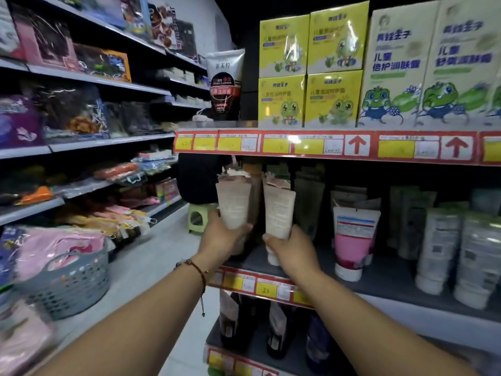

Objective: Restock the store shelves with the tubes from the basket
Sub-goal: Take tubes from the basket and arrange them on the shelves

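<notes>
At 8 o'clock, grey perforated basket on the floor, holding pink packets. Near centre, left hand gripping 1 pale tube, upright, cap down. Just beside it at 3 o'clock, right hand gripping a 2nd pale tube above the middle shelf. Hands apart. Farther toward 3 o'clock, pink-and-white tube standing on that shelf, then grey-white tubes.

Dim shop aisle, pale tiled floor, white wall, green stool
</notes>
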Available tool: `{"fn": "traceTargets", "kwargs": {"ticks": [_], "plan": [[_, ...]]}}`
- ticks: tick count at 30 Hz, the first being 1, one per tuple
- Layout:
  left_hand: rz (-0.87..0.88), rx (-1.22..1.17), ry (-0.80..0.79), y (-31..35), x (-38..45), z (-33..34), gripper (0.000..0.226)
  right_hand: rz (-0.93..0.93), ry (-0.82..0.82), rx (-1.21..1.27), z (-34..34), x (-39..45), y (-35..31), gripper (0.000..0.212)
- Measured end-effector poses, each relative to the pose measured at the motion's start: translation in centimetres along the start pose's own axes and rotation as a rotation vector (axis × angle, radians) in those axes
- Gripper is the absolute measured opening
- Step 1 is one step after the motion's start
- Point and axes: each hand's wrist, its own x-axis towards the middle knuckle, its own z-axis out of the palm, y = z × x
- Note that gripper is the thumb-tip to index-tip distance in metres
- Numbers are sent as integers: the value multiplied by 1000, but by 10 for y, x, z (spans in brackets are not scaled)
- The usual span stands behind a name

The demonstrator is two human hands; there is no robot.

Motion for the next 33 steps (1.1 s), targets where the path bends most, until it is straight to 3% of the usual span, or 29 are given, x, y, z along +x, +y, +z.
{"fn": "traceTargets", "kwargs": {"ticks": [2,5,7,9,13,17,19,25,33], "plan": [[-22,-25,-15,-8,8,-7,69,-9,34,26,5,-1,4,29],[-102,-221,-221,-20,16,-33,75,-46,77,13,6,-8,11,24],[-151,-311,-388,-21,13,-47,59,-60,95,-3,5,-10,13,24],[-144,-299,-457,-20,10,-52,41,-59,101,2,5,-10,14,27],[-158,-286,-418,-18,7,-48,44,-78,109,6,7,-12,17,36],[-47,-9,-289,-16,2,-37,65,-74,113,16,7,-12,21,43],[-38,-38,-250,-18,2,-35,56,-77,112,35,5,-13,21,41],[-64,-155,-338,-13,-1,-42,32,-78,99,42,-1,-14,18,38],[-12,-80,-422,-12,-4,-24,39,-16,3,4,-3,-12,5,40]]}}
